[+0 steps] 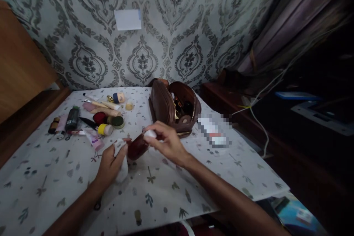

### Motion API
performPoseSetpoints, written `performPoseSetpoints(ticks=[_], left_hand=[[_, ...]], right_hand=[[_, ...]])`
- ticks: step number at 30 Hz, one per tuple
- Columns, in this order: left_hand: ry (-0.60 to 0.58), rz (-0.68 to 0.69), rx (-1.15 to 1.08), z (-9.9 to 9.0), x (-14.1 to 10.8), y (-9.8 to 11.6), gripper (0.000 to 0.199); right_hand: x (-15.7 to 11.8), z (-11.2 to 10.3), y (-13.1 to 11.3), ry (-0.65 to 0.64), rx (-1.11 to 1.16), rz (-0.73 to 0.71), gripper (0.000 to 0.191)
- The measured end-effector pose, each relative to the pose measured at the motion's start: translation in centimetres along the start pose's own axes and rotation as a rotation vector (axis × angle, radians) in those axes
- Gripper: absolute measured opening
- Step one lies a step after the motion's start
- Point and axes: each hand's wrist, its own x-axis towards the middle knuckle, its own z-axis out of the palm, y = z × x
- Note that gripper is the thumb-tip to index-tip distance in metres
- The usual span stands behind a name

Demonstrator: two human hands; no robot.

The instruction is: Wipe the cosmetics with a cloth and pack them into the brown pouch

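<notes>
The right hand (170, 143) grips a dark reddish-brown, rounded bottle (137, 148) by its white cap (150, 135), tilted above the middle of the white, leaf-patterned surface (157, 201). The left hand (110, 164) pinches a crumpled white cloth or tissue (122, 171) just beside the bottle's lower end. An unzipped brown leather bag (162, 105) stands near the back edge; assorted small cosmetics (103, 118) lie toward the back-left corner.
</notes>
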Motion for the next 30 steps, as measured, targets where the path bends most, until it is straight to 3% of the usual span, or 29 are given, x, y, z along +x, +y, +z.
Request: performPoseSetpoints(ticks=[2,5,8,10,12,15,18,25,30], left_hand=[[-0.061,0.005,0.007,0.6,0.4,1.3,0.035],[-0.357,0.172,0.047,2.3,1.6,4.1,0.039],[-0.563,0.341,0.087,5.4,3.4,7.0,0.058],[-0.615,0.348,0.104,8.0,4.7,8.3,0.073],[-0.602,0.299,0.111,10.1,5.8,8.9,0.078],[-0.589,0.221,0.04,11.8,6.2,8.9,0.067],[-0.623,0.24,0.006,11.8,5.6,8.1,0.054],[-0.673,0.296,0.032,11.9,4.7,6.0,0.065],[-0.656,0.333,0.022,11.0,5.3,7.1,0.064]], right_hand=[[0.0,-3.3,-1.8,0.078,-0.058,-0.03,0.024],[0.5,-8.3,-4.5,0.289,-0.133,-0.028,0.024],[1.5,-12.0,-6.2,0.484,-0.257,-0.116,0.024],[2.3,-13.5,-6.3,0.499,-0.344,-0.163,0.026],[2.9,-14.5,-5.7,0.444,-0.435,-0.166,0.027],[3.4,-15.6,-4.3,0.301,-0.578,-0.137,0.027],[4.1,-16.5,-3.2,0.12,-0.719,-0.168,0.026],[6.6,-17.6,-2.1,-0.239,-0.806,-0.201,0.019],[7.0,-17.2,-1.0,-0.435,-0.876,-0.234,0.024]])
